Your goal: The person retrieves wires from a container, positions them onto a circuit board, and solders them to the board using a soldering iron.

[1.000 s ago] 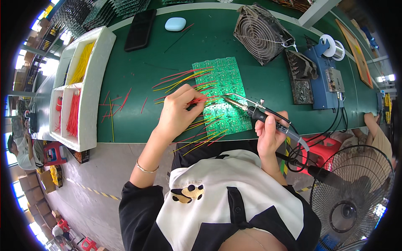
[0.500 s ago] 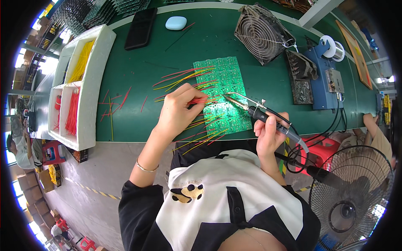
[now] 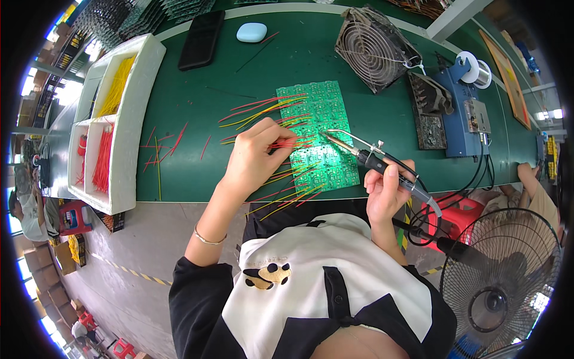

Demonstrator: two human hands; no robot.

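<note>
A green circuit board panel (image 3: 335, 110) lies on the green work table, with several red and yellow wires (image 3: 256, 113) sticking out past its left side. My left hand (image 3: 256, 152) is closed in a pinch on a red wire (image 3: 286, 142) at the board's left part; its fingertips partly hide the wire. In my right hand (image 3: 387, 190) is a soldering iron (image 3: 372, 160) with a thin metal feed tube (image 3: 353, 137) along it. The iron's tip points at the middle of the board, close to its surface; whether it touches cannot be made out.
At left stands a white foam box (image 3: 134, 128) of yellow and red wires. Loose red wires (image 3: 179, 139) lie beside it. A phone (image 3: 201, 40), a light-blue case (image 3: 251, 33), a square fan (image 3: 375, 51) and a blue soldering station (image 3: 463, 113) with solder spool (image 3: 476, 70) stand farther back.
My right hand and the soldering iron have shifted very slightly, the tip still over the middle of the board. My left hand stays almost in place with the red wire.
</note>
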